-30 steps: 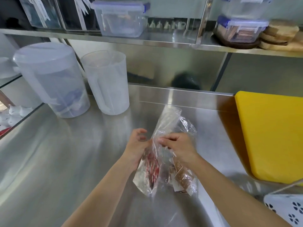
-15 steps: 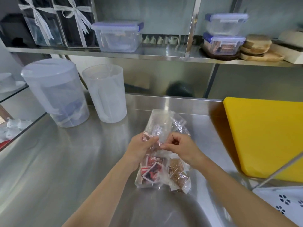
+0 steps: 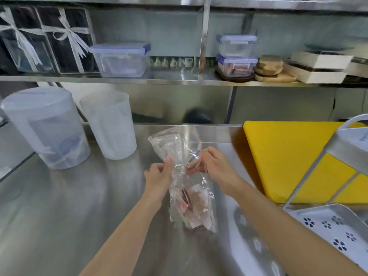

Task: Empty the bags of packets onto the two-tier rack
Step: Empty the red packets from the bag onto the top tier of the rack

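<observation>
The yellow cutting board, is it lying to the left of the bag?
No, the yellow cutting board lies right of the bag.

Both hands on the clear bag

Left hand (image 3: 159, 179) pinches one side of the clear plastic bag (image 3: 180, 156), right hand (image 3: 216, 166) grips the other; packets (image 3: 192, 204) bunch below the hands, two-tier rack (image 3: 326, 224) off to the right hand's side.

Below the fingers (image 3: 196, 165), the clear plastic bag (image 3: 180, 156) shows red, white and brown packets (image 3: 191, 202). Right of them lies a bright yellow cutting board (image 3: 288, 156); nearer, a white rack tray (image 3: 328, 226) carries dark flower-shaped cut-outs. Above, clear containers (image 3: 237, 45) have blue-clipped lids.
</observation>
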`<state>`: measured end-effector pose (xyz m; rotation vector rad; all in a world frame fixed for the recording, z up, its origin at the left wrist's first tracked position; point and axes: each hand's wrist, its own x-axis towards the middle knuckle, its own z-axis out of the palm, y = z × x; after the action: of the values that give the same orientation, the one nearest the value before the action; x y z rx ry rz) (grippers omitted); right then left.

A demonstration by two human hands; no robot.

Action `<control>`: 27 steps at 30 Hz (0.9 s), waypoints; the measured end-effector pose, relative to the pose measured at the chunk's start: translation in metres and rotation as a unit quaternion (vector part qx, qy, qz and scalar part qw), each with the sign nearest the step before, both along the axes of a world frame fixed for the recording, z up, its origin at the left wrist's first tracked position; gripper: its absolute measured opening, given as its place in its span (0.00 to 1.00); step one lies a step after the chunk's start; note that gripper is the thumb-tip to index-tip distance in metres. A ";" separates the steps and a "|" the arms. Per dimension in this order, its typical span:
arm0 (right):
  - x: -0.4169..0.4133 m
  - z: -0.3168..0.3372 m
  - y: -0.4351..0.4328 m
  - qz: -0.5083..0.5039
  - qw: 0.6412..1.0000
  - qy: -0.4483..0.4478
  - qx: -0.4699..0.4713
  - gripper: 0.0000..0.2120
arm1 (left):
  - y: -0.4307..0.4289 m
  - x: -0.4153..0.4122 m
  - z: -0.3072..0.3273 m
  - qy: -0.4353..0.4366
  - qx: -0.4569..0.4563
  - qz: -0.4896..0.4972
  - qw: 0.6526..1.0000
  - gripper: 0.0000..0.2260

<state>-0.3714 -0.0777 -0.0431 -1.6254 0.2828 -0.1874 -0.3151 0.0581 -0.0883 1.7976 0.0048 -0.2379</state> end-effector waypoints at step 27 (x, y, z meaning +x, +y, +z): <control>-0.033 0.067 -0.020 0.111 0.947 0.088 -0.290 0.10 | 0.021 -0.029 0.002 -0.292 0.109 0.025 0.950 0.34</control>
<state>-0.4041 -0.0977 0.0238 -2.2494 0.1834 0.0580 -0.3443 0.0796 -0.0866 2.0255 -0.3548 0.3515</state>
